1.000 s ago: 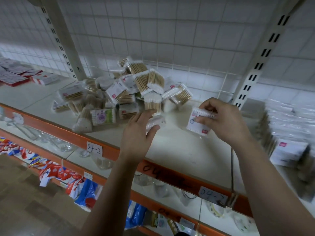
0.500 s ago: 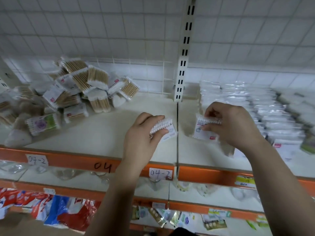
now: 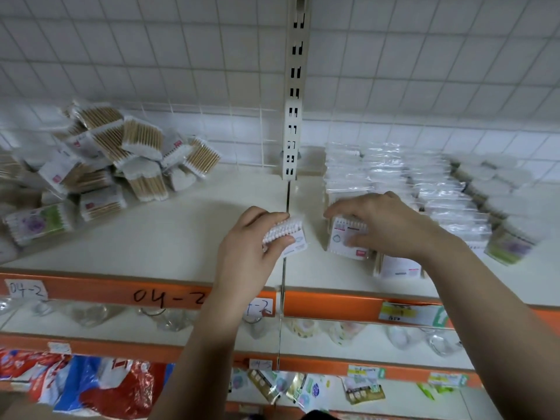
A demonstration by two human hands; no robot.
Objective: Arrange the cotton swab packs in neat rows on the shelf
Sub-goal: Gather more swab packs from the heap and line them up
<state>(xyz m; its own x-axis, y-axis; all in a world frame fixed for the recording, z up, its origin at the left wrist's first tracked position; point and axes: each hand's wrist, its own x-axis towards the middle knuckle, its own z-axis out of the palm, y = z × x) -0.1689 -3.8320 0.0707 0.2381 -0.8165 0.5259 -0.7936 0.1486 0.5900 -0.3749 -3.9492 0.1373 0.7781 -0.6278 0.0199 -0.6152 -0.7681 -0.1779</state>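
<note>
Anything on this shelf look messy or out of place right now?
Yes: the swab packs at the left lie in a jumbled heap, tilted every way, unlike the neat rows on the right.

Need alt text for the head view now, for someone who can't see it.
The right hand grips a cotton swab pack at the front of the neat rows on the shelf; the left hand holds a second pack beside it. A loose pile of packs lies left.

Two hands (image 3: 245, 253), two gripped swab packs (image 3: 348, 242), one slotted upright (image 3: 293, 116).
</note>
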